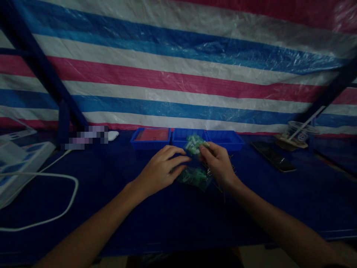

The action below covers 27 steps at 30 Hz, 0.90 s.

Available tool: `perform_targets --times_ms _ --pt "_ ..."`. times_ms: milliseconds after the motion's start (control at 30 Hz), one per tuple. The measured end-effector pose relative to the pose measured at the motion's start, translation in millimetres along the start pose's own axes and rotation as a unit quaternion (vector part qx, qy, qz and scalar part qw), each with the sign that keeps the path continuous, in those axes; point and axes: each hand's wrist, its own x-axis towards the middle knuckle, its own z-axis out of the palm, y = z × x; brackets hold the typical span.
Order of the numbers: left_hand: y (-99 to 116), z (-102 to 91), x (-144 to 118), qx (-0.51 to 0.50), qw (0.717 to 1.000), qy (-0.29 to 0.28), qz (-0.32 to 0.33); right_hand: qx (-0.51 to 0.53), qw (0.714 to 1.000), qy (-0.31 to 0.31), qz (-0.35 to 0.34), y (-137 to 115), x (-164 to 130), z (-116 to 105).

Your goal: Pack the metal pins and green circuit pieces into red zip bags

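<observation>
My left hand (pixel 163 169) rests on the dark blue table (pixel 117 208), fingers curled and touching the edge of a small pile of green parts (pixel 193 176). My right hand (pixel 219 162) is pinched on a cluster of green parts (pixel 195 143), lifted just in front of the middle blue tray (pixel 181 137). Several thin metal pins (pixel 220 186) lie under and beside my right wrist. The lighting is dim, so the parts' details are unclear.
Three blue trays stand in a row at the back; the left tray (pixel 150 138) holds something red, the right tray (pixel 225 139) looks bare. A dark phone (pixel 273 156) lies right. A white cable (pixel 55 208) and a white device (pixel 19 163) sit left. A striped tarp (pixel 178 74) hangs behind.
</observation>
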Motion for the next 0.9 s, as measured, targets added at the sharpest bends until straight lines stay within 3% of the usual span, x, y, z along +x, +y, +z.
perform_targets --times_ms 67,133,200,300,433,533,600,667,733,900 --pt "-9.6 -3.4 -1.9 0.033 0.995 -0.073 -0.061 -0.107 0.983 0.097 -0.114 -2.0 17.5 -8.9" --pt "-22.7 -5.2 -6.3 0.067 0.982 -0.134 -0.116 -0.232 0.940 0.127 -0.218 -0.5 36.2 -16.8" --pt "-35.6 -5.1 -11.7 0.090 0.968 -0.179 -0.153 -0.344 0.901 0.059 -0.259 6.1 49.0 -20.7" --pt "-47.1 -2.5 -17.9 0.090 0.953 -0.225 -0.180 -0.436 0.864 -0.030 -0.250 20.6 47.2 -19.1" --pt "-46.2 2.8 -18.9 0.069 0.955 -0.231 -0.170 -0.410 0.883 -0.066 -0.221 32.0 16.5 -14.9" --pt "-39.7 7.8 -17.4 0.067 0.963 -0.206 -0.161 -0.378 0.891 -0.166 -0.187 31.7 -4.2 -13.7" --pt "-34.1 11.4 -16.3 0.067 0.968 -0.187 -0.156 -0.370 0.882 -0.242 -0.164 30.8 -11.6 -11.3" --pt "-28.0 14.9 -14.9 0.061 0.970 -0.175 -0.154 -0.364 0.875 -0.280 -0.155 31.1 -14.4 -7.4" --pt "-22.1 17.4 -12.7 0.046 0.974 -0.160 -0.154 -0.346 0.885 -0.269 -0.159 31.8 -14.1 -3.5" --pt "-9.8 16.9 -3.9 -0.074 0.974 -0.072 -0.203 -0.205 0.960 -0.136 -0.134 25.0 -8.8 -3.5"
